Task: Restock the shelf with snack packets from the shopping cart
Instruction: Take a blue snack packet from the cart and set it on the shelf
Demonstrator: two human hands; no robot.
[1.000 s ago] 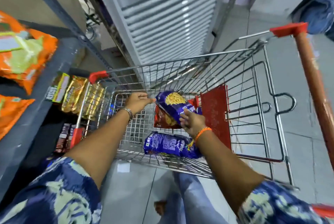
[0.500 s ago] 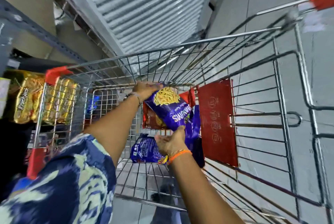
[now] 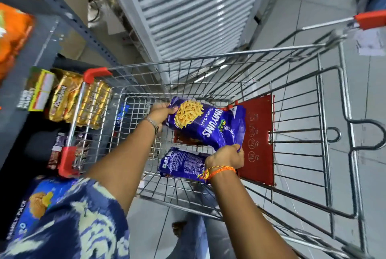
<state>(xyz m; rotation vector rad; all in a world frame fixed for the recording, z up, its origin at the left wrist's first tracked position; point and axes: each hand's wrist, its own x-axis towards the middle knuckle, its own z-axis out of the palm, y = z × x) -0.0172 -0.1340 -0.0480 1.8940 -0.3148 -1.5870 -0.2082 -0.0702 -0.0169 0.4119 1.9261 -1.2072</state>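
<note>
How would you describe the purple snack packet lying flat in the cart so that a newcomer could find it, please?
Start at the wire shopping cart with red corner guards beside the grey shelf. Low inside it, just left of the right hand, lies a purple snack packet. Unlike the purple packet with yellow sticks held in both hands above it, it rests untouched, showing its printed back.

Purple snack packet (image 3: 208, 125) with yellow sticks printed on it; a second purple packet (image 3: 182, 163) below. Silver wire cart (image 3: 292, 112), red corner caps and red flap (image 3: 259, 139). Gold packets (image 3: 77, 100), orange packets (image 3: 12, 35), possibly chips. Blue-and-cream patterned sleeve (image 3: 83, 221); orange thread wristband (image 3: 219, 170).
</note>
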